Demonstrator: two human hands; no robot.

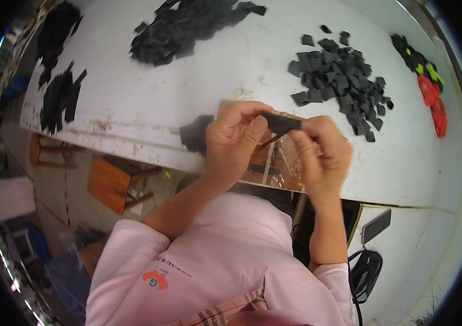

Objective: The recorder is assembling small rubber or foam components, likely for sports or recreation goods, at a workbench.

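One dark strip [282, 123], above and right of the frame's centre, is pinched at opposite ends by the left fingers [255, 129] and right fingers [306, 144]; it looks light, pliable, hardly fragile, best held by its ends.

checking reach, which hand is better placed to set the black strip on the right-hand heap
Probably the right hand: it holds the black strip at the end nearer the heap of small black pieces; the left hand is farther.
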